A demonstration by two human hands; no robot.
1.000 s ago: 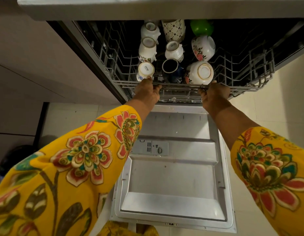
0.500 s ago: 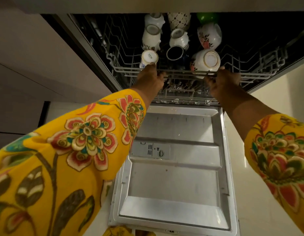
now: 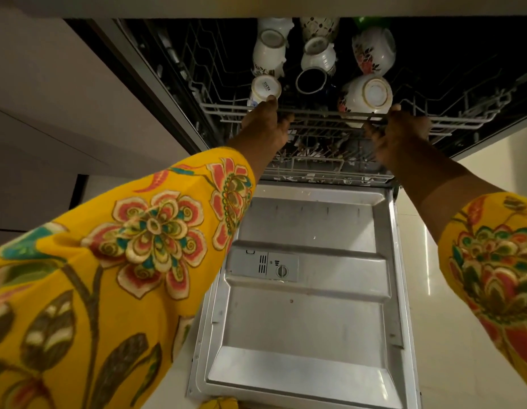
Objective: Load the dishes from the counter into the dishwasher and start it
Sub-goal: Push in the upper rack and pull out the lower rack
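Item: upper rack point(image 3: 330, 115), white wire, sitting almost fully inside the dishwasher, its front rail just under the counter edge. Contents: mugs and cups stood mouth-down in three rows, among them a small white cup point(image 3: 265, 89) at front left, a dark blue mug point(image 3: 310, 81) in the middle and a floral cup point(image 3: 366, 94) at front right. Left hand point(image 3: 263, 125): fingers curled over the front rail below the small cup, gripping it. Right hand point(image 3: 399, 131): likewise curled on the rail below the floral cup. Lower rack point(image 3: 324, 165): loaded, contents too dark to list. Door point(image 3: 303, 290): lying flat open, detergent dispenser point(image 3: 263, 265) closed. Step in hand, as judged: seating the top rack home, loading apparently finished. Next move calls for releasing the rail, lifting the door shut, then finding the start control, which is not visible from here.
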